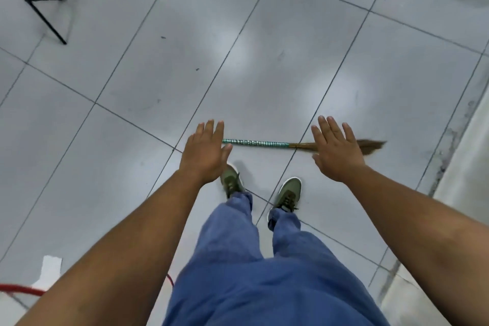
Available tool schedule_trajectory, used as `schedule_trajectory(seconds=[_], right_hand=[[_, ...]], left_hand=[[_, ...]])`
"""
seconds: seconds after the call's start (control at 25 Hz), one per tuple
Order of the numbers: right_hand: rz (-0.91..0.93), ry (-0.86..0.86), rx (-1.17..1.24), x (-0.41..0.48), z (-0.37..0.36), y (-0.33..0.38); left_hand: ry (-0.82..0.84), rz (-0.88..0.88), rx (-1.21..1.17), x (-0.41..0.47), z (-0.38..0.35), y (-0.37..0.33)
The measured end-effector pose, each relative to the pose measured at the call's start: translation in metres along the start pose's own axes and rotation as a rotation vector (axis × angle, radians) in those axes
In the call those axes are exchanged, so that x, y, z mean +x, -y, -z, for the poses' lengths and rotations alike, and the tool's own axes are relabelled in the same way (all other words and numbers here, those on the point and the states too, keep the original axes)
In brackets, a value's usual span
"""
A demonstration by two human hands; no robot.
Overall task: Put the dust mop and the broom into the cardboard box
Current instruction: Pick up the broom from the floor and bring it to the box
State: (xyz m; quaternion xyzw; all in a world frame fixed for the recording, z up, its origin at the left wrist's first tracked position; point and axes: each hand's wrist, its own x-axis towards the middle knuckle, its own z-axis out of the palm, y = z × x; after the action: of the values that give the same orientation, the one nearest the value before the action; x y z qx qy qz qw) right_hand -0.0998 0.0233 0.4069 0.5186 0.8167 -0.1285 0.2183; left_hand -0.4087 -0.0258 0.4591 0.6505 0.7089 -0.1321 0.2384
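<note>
broom flat on floor, crosswise ahead of shoes | left hand splayed, empty, over handle end | right hand splayed, empty, over bristle neck

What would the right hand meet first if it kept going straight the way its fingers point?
Probably only bare floor tile. The open right hand hovers over the broom, fingers aimed past it, so it would likely miss the broom. Height above the floor is unclear.

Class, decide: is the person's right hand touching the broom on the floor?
Cannot tell. In the head view the open right hand overlaps the broom near its bristles, but from above its height over the floor is unclear.
</note>
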Motion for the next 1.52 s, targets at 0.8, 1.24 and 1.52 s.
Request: schedule_trajectory(seconds=[0.8,1.24,1.52], right_hand=[[0.093,0.363,0.087,0.354,-0.417,0.049],[0.116,0.351,0.258,0.312,-0.292,0.044],[-0.009,0.118,0.145,0.246,-0.119,0.032]], left_hand=[[0.429,-0.076,0.292,0.391,-0.453,0.086],[0.251,-0.152,0.222,0.326,-0.332,0.092],[0.142,-0.167,0.346,0.276,-0.135,0.062]])
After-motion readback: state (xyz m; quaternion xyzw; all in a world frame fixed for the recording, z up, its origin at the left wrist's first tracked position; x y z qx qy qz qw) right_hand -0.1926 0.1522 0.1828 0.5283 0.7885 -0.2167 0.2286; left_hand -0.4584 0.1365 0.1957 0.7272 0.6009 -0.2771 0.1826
